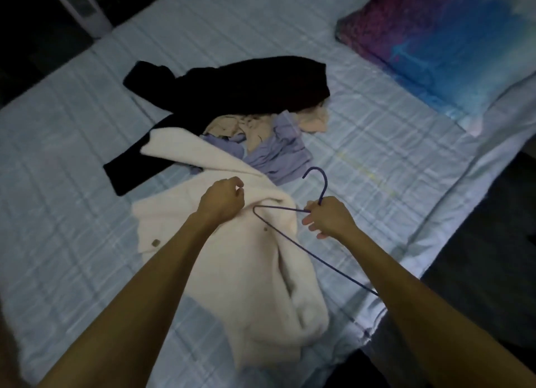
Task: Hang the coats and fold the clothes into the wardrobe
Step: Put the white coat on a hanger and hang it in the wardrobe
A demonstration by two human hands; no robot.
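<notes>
A cream fleecy coat (255, 274) lies spread on the bed in front of me. My left hand (222, 200) grips the coat near its collar. My right hand (327, 218) holds a thin blue wire hanger (290, 247) at the base of its hook, and the hanger's left corner lies over the coat's upper part. Beyond the coat lie a black garment (232, 91), a lilac garment (278, 152) and a beige garment (252, 128) in a loose heap.
The bed (72, 170) has a pale blue checked sheet. A purple and blue pillow (443, 42) lies at the far right. The bed's right edge drops to a dark floor (493, 242). A white object (87, 4) stands beyond the far left corner.
</notes>
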